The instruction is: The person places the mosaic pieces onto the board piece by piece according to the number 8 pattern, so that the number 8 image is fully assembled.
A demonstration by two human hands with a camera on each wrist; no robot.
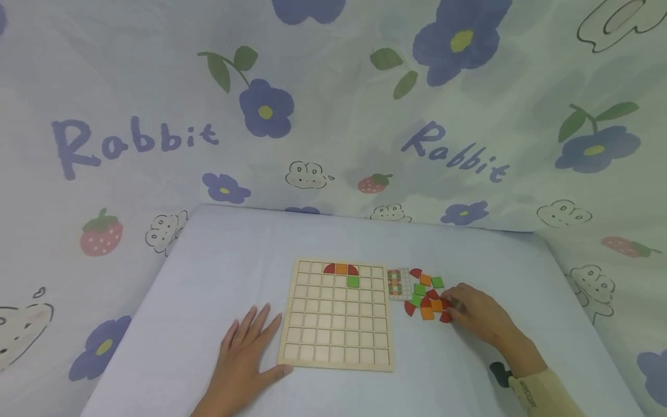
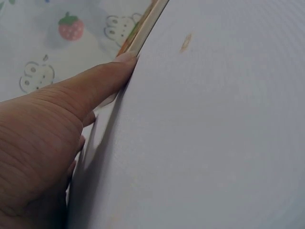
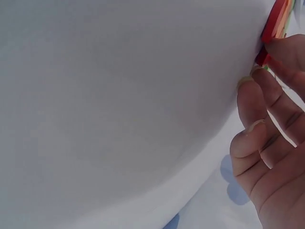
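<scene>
A wooden grid board [image 1: 339,367] lies on the table. Near its top edge an orange square [image 1: 341,269] sits between two red quarter-circle pieces, with a green square [image 1: 353,281] below the right one. My left hand [image 1: 239,353] rests with fingers spread at the board's left, its thumb touching the lower left corner. Over the loose tiles on the right, my right hand [image 1: 482,315] pinches a red quarter-circle piece [image 3: 263,56] between thumb and index finger; the other fingers are curled. Another red piece [image 3: 274,21] stands out beside the thumb in the right wrist view.
A small pattern card [image 1: 405,284] lies against the board's right edge. Beside it are several loose red, orange and green tiles [image 1: 427,313], some overlapping. The white table [image 1: 208,260] meets a printed cloth backdrop [image 1: 333,116] at the back and sides.
</scene>
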